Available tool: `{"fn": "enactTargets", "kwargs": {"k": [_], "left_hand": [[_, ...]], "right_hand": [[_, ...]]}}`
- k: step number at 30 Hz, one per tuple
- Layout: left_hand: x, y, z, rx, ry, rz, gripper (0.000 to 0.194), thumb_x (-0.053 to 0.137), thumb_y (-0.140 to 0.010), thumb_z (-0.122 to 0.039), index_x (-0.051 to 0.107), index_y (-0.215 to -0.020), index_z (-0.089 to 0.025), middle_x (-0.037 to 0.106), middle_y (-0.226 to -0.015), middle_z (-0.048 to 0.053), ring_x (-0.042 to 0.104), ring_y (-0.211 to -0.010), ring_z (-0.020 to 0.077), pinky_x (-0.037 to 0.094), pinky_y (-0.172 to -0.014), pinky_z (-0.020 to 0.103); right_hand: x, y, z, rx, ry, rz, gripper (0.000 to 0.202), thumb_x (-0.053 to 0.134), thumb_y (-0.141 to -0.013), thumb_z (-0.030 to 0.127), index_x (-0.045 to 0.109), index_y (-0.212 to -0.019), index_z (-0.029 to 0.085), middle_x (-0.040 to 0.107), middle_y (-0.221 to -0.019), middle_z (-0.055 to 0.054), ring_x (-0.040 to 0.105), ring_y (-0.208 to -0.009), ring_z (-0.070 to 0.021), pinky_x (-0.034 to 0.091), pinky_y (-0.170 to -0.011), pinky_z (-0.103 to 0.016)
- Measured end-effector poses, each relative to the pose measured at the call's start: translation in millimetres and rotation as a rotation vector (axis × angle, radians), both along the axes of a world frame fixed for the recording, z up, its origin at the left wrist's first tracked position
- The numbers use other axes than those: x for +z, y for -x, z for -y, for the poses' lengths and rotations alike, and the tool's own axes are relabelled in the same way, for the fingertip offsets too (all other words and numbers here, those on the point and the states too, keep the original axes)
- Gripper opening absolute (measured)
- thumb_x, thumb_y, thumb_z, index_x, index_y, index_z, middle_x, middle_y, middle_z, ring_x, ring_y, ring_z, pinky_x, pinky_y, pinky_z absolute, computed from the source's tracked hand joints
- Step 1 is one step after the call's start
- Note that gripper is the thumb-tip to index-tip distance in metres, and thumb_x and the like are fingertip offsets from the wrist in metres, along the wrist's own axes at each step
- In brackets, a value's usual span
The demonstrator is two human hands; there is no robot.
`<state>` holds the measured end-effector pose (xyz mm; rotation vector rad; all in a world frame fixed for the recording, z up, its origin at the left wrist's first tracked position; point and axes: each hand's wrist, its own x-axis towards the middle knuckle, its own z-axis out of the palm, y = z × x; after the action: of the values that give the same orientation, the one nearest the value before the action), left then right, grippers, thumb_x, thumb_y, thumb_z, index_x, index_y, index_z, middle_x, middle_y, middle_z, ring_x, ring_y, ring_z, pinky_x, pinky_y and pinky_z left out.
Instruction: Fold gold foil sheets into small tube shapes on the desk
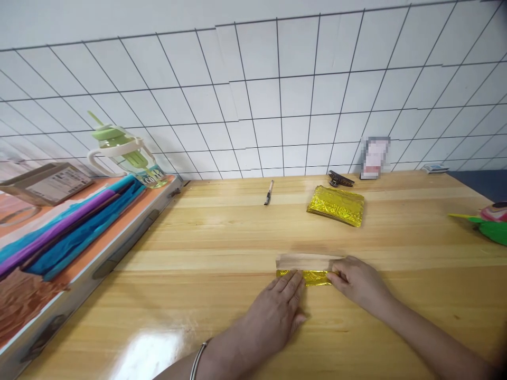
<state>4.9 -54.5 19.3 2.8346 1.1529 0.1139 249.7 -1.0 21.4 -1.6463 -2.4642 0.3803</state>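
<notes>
A gold foil sheet (pixel 316 277) lies near the front middle of the wooden table, partly folded, with a pale brown strip along its far side. My left hand (pixel 274 311) lies flat with its fingertips on the left part of the gold foil. At the right end of the sheet, my right hand (pixel 358 285) pinches the foil between thumb and fingers. Behind it sits a stack of gold foil sheets (pixel 336 205).
A pen (pixel 269 193) lies on the wooden table (pixel 206 232). A dark hair clip (pixel 340 179) and an upright phone (pixel 375 157) stand by the tiled wall. At left are a bottle (pixel 127 155), a cardboard box (pixel 49 183) and coloured paper (pixel 87 227).
</notes>
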Motion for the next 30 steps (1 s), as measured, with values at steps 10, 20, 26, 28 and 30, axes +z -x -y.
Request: {"fn": "enactTargets", "kwargs": {"k": [10,20,26,28,30], "left_hand": [[6.7,-1.1,-1.7,0.019,0.042,0.027,0.051,0.033,-0.096,-0.044,0.035,-0.139,-0.017,0.037,-0.145,0.009,0.032,-0.133,0.0251,0.028,-0.108,0.037],[3.6,2.0,-2.6,0.0,0.06,0.057,0.051,0.032,-0.096,-0.042,0.032,-0.141,-0.018,0.035,-0.147,0.004,0.028,-0.135,0.0233,0.024,-0.11,0.036],[5.2,2.4,-2.8,0.009,0.089,0.088,0.051,0.035,-0.095,-0.042,0.033,-0.141,-0.02,0.037,-0.145,0.003,0.031,-0.134,0.0226,0.027,-0.109,0.037],[4.1,2.9,-3.0,0.015,0.092,0.098,0.051,0.037,-0.095,-0.042,0.033,-0.141,-0.021,0.039,-0.144,0.003,0.032,-0.133,0.0227,0.029,-0.108,0.037],[3.5,3.3,-3.5,0.017,0.09,0.114,0.05,0.038,-0.094,-0.042,0.034,-0.14,-0.022,0.04,-0.143,0.003,0.033,-0.132,0.0227,0.029,-0.108,0.038]], "right_hand": [[-2.9,-7.2,-4.1,-0.061,0.047,-0.014,0.03,0.047,-0.086,0.039,0.048,-0.062,0.021,0.059,-0.062,0.002,0.051,-0.062,-0.014,0.025,-0.054,-0.025],[-5.1,-11.5,-3.1,-0.096,0.055,-0.018,0.03,0.047,-0.085,0.041,0.049,-0.063,0.021,0.06,-0.064,0.001,0.052,-0.061,-0.0139,0.025,-0.054,-0.025],[-7.8,-16.9,-2.5,-0.114,0.068,-0.042,0.027,0.048,-0.084,0.04,0.048,-0.065,0.021,0.059,-0.063,0.002,0.052,-0.06,-0.014,0.026,-0.054,-0.025],[-8.9,-18.3,-2.1,-0.131,0.072,-0.054,0.027,0.048,-0.084,0.04,0.047,-0.065,0.021,0.059,-0.064,0.002,0.051,-0.059,-0.0138,0.025,-0.053,-0.025],[-9.7,-19.4,-1.7,-0.155,0.075,-0.065,0.025,0.049,-0.083,0.041,0.047,-0.067,0.022,0.058,-0.064,0.002,0.05,-0.058,-0.0136,0.024,-0.051,-0.024]]}}
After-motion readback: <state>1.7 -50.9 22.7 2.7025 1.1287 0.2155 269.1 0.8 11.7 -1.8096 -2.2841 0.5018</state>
